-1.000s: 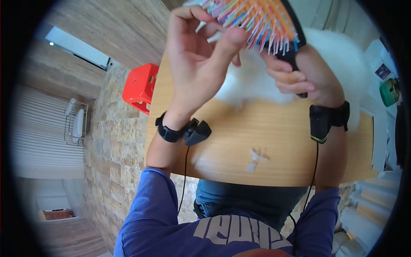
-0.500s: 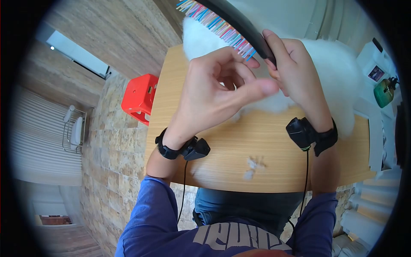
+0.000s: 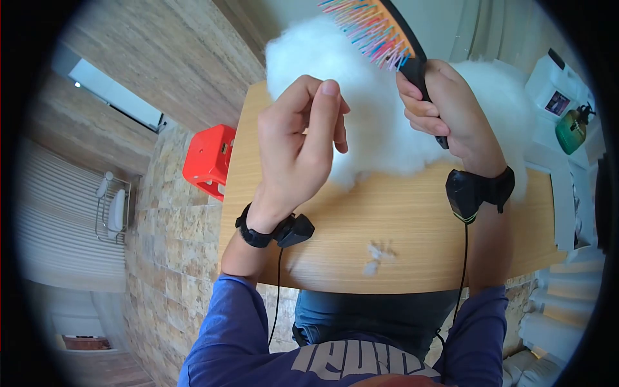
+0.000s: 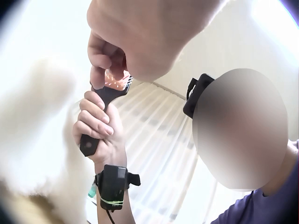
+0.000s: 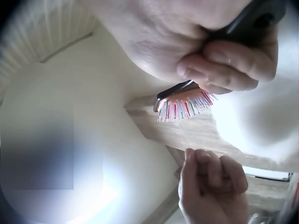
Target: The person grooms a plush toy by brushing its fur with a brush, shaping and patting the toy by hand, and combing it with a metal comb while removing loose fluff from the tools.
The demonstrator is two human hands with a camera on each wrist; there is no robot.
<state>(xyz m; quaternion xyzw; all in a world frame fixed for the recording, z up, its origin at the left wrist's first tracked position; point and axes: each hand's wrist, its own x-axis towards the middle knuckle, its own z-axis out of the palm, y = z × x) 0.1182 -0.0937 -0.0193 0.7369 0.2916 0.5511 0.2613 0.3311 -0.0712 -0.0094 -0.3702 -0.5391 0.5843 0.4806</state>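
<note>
My right hand (image 3: 445,116) grips the black handle of a hairbrush (image 3: 380,32) with an orange pad and multicoloured bristles. The brush is raised over a large white fluffy mass of fur (image 3: 371,122) on the wooden table (image 3: 322,226). To the left of the brush is my left hand (image 3: 300,138), its fingers curled and the thumb against the index finger. Nothing shows between them in the right wrist view, where the bristles stand apart from that hand. In the left wrist view, the left hand (image 4: 135,42) overlaps the brush head (image 4: 117,81).
Small pale tufts (image 3: 375,257) lie near the table's front edge. A red stool (image 3: 209,161) stands left of the table. At the right are a green pump bottle (image 3: 572,130) and a white container (image 3: 550,87). Cables (image 3: 278,290) hang from both wrist cameras.
My left hand has moved away from the bristles, its thumb folding in to the fingers. My right hand has turned the brush over and back, so the bristles face the head view again.
</note>
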